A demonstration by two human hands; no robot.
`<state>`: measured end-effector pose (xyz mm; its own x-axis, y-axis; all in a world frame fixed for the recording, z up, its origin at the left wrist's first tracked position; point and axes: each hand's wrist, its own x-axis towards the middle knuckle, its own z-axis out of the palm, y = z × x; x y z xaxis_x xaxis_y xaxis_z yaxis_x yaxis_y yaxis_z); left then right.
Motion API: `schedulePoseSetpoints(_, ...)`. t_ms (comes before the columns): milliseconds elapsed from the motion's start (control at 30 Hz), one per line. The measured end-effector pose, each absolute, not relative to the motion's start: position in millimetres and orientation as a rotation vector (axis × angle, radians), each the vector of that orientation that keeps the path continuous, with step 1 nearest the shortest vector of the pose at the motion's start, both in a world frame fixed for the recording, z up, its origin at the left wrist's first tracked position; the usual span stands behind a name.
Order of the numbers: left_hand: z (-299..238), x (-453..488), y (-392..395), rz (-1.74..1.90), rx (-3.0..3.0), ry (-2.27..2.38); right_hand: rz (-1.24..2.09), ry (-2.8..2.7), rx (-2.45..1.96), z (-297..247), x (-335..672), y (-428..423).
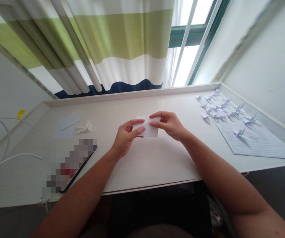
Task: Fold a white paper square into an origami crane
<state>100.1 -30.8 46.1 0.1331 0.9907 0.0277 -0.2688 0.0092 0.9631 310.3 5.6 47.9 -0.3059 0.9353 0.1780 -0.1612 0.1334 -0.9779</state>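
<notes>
A small white sheet of paper point(150, 132) is held up over the middle of the desk, between both hands. My left hand point(127, 135) pinches its left side with thumb and fingers. On the right side, my right hand point(168, 124) grips the upper edge, thumb in front. Whether the paper bears a crease cannot be made out. Several folded white paper cranes point(220, 109) stand at the back right of the desk, and one more crane point(241, 133) sits on a lined sheet of paper point(251, 143) with writing on it.
Loose white paper pieces point(68, 121) lie at the left, beside a crumpled tissue point(84, 127). Nearer me is a dark-edged flat device point(79, 168), its face blurred out. White cables point(10, 162) run along the left. A raised rim point(132, 94) borders the white desk below the curtain point(122, 36).
</notes>
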Motion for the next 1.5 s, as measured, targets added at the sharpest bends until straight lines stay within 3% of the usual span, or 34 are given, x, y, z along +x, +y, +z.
schedulePoseSetpoints(400,41,102,-34,1.36,1.413,1.062,1.257,-1.461,-0.83,51,303,-1)
schedulePoseSetpoints(800,39,98,-35,1.494,1.707,1.236,1.356,-1.394,-0.833,51,297,-12)
schedulePoseSetpoints(1500,37,99,-32,1.473,1.668,1.194,1.396,-1.409,-0.829,44,296,-5)
